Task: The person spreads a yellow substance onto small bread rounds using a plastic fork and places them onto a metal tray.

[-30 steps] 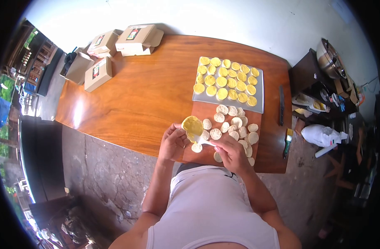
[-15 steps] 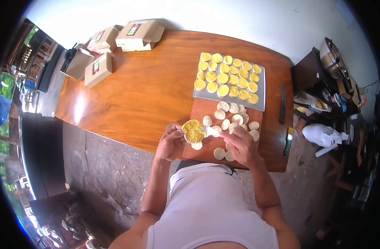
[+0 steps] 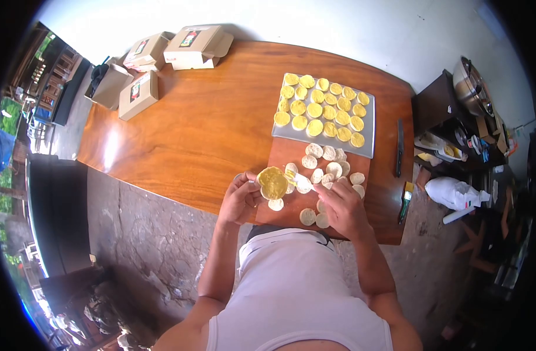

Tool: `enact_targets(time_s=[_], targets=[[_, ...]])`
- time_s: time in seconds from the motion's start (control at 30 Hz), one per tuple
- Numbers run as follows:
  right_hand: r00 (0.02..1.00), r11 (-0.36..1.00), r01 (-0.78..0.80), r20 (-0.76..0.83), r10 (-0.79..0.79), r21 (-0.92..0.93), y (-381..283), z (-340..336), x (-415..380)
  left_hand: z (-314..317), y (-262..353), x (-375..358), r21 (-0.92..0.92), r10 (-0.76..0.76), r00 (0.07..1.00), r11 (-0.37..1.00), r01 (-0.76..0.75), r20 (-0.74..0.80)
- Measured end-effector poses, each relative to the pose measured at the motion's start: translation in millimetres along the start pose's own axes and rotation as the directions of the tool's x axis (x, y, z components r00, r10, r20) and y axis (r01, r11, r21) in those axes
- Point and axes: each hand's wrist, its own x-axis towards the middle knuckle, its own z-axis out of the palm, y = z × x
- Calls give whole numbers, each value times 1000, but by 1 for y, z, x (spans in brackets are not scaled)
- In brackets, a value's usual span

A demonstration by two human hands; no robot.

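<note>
My left hand (image 3: 240, 199) pinches a round bread slice (image 3: 273, 183) covered in yellow spread, above the near left part of a reddish-brown board (image 3: 279, 153). In my right hand (image 3: 342, 205) is a white spreader (image 3: 303, 182) with yellow spread on its tip, just right of the slice. Several plain bread rounds (image 3: 307, 217) lie on the board below and beside my hands. Beyond them, a metal tray (image 3: 367, 140) bears rows of yellow-topped rounds (image 3: 314, 128).
Cardboard boxes (image 3: 138, 96) stand at the table's (image 3: 192, 123) far left. A black knife (image 3: 399, 149) and a green-handled brush (image 3: 406, 203) lie near the right edge. A dark shelf (image 3: 434, 108) holding a metal bowl (image 3: 469, 85) is at the right.
The spreader has moved right, off the slice's surface, and more of its yellow-coated tip shows. My left hand holds the slice in nearly the same place.
</note>
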Motion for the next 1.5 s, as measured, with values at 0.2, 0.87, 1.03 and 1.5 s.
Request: enact_targets(time_s=[0.2,0.87,1.03,1.5], targets=[[994,999,32,-105,-30,19,-7,-1,1,5,-2,1,-4,-36,999,999,36,-9],[954,1000,-18,-298,23,19,-14,46,-8,10,-11,1,-102,-41,999,994,39,-19],[956,999,-48,-288,48,7,-8,55,-7,12,-11,0,-101,-37,999,994,35,-15],[923,931,-168,-280,264,323,-17,43,-7,7,-16,1,-128,-20,1000,992,20,-4]])
